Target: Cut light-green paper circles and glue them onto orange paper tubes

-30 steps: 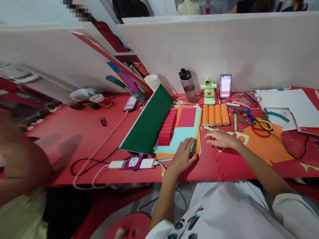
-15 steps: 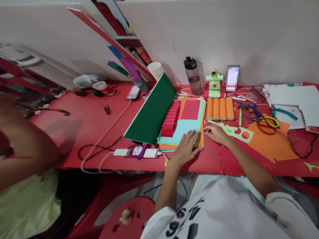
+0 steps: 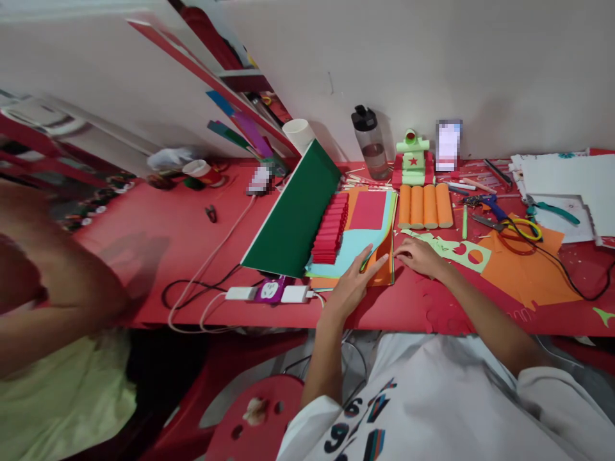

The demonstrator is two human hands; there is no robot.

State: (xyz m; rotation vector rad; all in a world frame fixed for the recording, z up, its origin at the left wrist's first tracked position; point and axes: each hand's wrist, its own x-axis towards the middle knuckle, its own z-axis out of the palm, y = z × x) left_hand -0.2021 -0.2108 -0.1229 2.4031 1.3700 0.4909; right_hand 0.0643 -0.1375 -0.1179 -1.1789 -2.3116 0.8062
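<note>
A stack of coloured paper (image 3: 336, 242) lies before me, light blue, orange, red and green sheets showing, its near right corner bent up. At that bent corner is my left hand (image 3: 352, 287), index finger and thumb apart, with the raised sheets held between them. My right hand (image 3: 423, 257) rests at the stack's right edge, fingers curled and tips together; anything between them is too small to make out. Folded red paper pieces (image 3: 331, 229) lie in a row on the stack, beside a slanting dark green board (image 3: 293, 214).
Orange rolls (image 3: 425, 207), a light green paper model (image 3: 413, 160) and a water bottle (image 3: 371, 144) stand behind. To the right lie scissors (image 3: 521, 229), a glue gun (image 3: 490, 206) and pliers (image 3: 555, 210). A power strip (image 3: 270, 290) with cables sits left. Another person's arm (image 3: 62, 275) is far left.
My left hand has gone from lying flat on the paper to bending up the corner of the upper sheets, showing orange beneath. My right hand stays nearly in place.
</note>
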